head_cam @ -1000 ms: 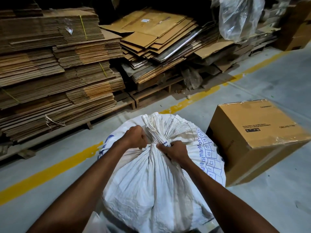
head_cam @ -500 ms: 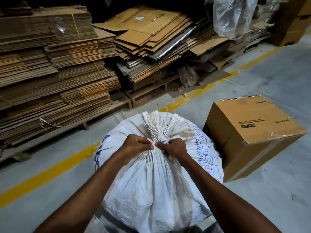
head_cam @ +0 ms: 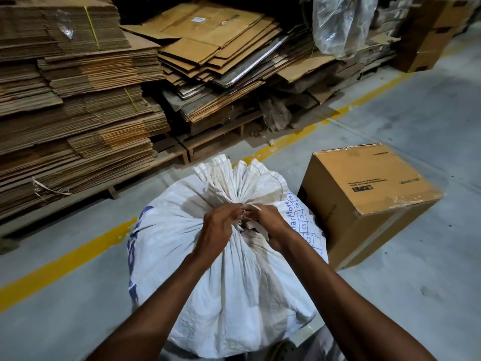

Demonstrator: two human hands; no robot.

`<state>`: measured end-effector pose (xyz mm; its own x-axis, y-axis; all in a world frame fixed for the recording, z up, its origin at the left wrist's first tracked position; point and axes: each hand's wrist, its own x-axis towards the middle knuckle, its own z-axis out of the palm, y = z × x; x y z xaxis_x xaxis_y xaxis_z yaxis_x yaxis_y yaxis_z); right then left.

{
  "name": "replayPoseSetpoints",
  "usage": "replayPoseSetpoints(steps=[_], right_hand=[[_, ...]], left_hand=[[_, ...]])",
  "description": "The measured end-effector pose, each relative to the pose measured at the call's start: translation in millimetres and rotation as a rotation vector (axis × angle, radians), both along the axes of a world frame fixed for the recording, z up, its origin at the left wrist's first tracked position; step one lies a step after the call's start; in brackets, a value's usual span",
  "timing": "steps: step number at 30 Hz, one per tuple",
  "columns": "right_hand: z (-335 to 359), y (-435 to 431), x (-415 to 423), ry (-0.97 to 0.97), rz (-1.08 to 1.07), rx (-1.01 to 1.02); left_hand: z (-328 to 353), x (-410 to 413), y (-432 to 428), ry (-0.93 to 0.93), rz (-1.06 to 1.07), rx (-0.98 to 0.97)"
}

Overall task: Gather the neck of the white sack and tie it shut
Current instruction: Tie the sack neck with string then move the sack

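Observation:
A full white woven sack (head_cam: 234, 295) with blue print stands on the grey floor right in front of me. Its neck (head_cam: 229, 183) is bunched together and fans out above my hands. My left hand (head_cam: 221, 225) and my right hand (head_cam: 268, 225) meet at the gathered neck, fingertips touching, and both pinch a thin white tie strip (head_cam: 250, 207) that runs round the bunch. The strip's ends are partly hidden between my fingers.
A taped cardboard box (head_cam: 364, 201) sits on the floor just right of the sack. Stacks of flattened cardboard (head_cam: 78, 113) on wooden pallets (head_cam: 213, 142) line the far side beyond a yellow floor line (head_cam: 65, 259). A clear plastic bag (head_cam: 341, 24) hangs at the back right.
My hands have moved from gripping the neck on either side to meeting at its front, fingers working the white strip. The top of the neck has fanned out wider.

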<state>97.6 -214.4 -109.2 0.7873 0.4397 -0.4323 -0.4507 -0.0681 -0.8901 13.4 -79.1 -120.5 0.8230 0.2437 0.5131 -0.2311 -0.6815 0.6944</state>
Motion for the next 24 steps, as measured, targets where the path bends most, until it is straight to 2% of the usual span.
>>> replayPoseSetpoints(steps=[3, 5, 9, 13, 18, 22, 24], right_hand=[[0.2, -6.2, 2.6, 0.048, 0.058, 0.004], [-1.2, -7.7, 3.2, 0.092, 0.063, 0.007], [-2.3, -4.9, 4.6, 0.136, 0.016, -0.016], [0.3, 2.2, 6.7, 0.127, -0.009, -0.058], [1.9, 9.9, 7.9, 0.104, 0.017, -0.072], [2.0, 9.0, 9.6, 0.104, 0.019, -0.050], [1.9, 7.6, 10.5, 0.112, 0.006, -0.035]], left_hand=[[4.7, 8.3, 1.5, 0.146, 0.002, -0.209], [7.1, 9.4, 7.1, 0.187, -0.012, -0.256], [7.2, 5.9, 16.2, 0.259, -0.031, -0.027], [6.8, 3.1, 19.7, 0.158, -0.062, 0.124], [11.6, -2.7, 12.1, 0.132, -0.047, 0.094], [14.3, -1.8, 8.3, 0.014, -0.058, 0.133], [17.0, -1.1, 8.5, 0.030, -0.058, 0.089]])
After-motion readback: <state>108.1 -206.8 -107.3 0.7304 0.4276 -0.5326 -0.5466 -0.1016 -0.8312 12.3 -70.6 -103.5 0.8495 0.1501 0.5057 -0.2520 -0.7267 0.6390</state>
